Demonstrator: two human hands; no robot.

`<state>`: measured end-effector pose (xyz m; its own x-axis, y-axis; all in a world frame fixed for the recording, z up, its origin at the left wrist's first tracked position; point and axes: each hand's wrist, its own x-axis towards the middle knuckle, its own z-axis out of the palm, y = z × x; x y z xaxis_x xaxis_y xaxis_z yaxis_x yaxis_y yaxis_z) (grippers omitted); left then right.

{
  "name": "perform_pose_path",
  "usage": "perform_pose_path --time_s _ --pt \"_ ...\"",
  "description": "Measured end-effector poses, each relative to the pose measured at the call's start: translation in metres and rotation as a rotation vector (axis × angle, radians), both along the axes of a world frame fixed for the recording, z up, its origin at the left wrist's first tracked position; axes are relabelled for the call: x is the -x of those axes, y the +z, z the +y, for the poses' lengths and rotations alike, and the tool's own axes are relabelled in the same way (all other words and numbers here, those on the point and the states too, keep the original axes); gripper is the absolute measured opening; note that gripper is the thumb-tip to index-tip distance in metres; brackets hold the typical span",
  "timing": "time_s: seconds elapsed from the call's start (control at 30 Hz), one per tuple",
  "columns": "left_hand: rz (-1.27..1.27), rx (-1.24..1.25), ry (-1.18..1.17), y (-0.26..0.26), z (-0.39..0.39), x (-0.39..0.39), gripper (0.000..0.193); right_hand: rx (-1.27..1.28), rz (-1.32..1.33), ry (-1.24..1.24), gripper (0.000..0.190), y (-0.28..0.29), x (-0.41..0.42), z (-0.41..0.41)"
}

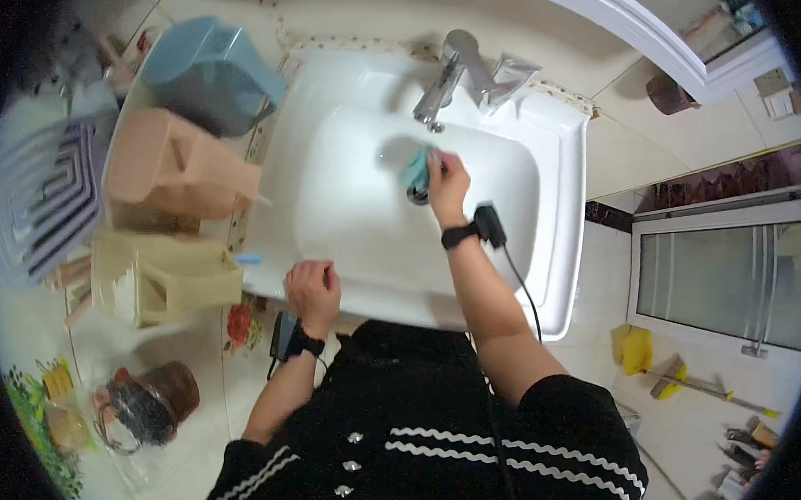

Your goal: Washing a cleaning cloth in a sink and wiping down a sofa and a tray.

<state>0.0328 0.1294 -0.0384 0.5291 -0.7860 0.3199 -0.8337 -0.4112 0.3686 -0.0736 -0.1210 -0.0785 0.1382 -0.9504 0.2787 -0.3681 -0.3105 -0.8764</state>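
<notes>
My right hand (448, 183) reaches into a white ceramic washbasin (350, 205), pinching a turquoise cloth (415, 168). The cloth is just beside the dark round drain (417, 195), below the chrome faucet (443, 88). I cannot see water coming from the spout. My left hand (313, 292) is at the basin's front left edge with its fingers curled, and nothing shows in it. Whether it touches the rim is unclear. Each wrist wears a black strap with a small cabled box.
Left of the basin stand a blue plastic container (211, 73), a pinkish-orange one (179, 166) and a yellow one (168, 279). Farther left is a striped purple-grey object (51, 193). A white frame (633, 20) juts in at upper right. A yellow-headed long-handled tool (693, 387) lies lower right.
</notes>
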Motion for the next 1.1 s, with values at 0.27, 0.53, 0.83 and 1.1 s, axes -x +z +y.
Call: perform_pose_path --time_s 0.27,0.53,0.83,1.1 --pt "0.035 -0.077 -0.062 0.008 -0.006 0.005 0.009 0.39 -0.271 -0.093 0.024 0.059 -0.024 -0.095" --pt "0.005 -0.05 -0.035 0.006 -0.011 0.008 0.01 0.234 0.036 -0.225 0.014 0.015 -0.037 -0.097" --pt "0.002 -0.032 -0.046 0.002 -0.011 0.005 0.011 0.311 -0.306 -0.214 0.016 0.012 -0.038 -0.104" --pt "-0.02 -0.041 -0.005 0.005 -0.014 0.003 0.012 0.056 -0.555 -0.016 0.016 0.047 -0.036 -0.1"
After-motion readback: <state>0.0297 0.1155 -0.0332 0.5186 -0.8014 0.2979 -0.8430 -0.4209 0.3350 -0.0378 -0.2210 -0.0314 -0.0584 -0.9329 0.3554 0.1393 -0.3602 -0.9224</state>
